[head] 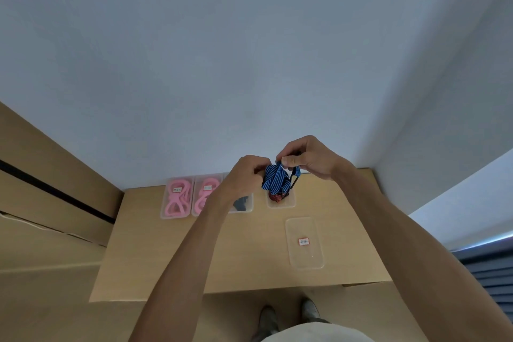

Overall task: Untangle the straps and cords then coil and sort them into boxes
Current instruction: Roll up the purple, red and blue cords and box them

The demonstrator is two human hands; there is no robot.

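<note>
I hold the blue striped strap [274,179] bunched between my left hand [247,175] and right hand [305,158], both pinching it above the counter [249,258], just over the open box [281,200] beneath them, seemingly to tidy its coil.

Our left hand [245,175] and right hand [308,159] are raised above the far side of the table [172,258], both gripping the blue striped strap [274,179] bunched between them, so nothing passes through that gap. Directly beneath the strap sits a clear box with a red cord [280,198]. Under our left wrist lies a box with something dark [243,204], and further left two boxes of pink cords [177,197] stand side by side. Nearer us, below our right forearm, a clear lid [305,243] lies flat. Bare tabletop stretches below our left forearm, and the wall [249,64] closes off everything beyond our hands.
</note>
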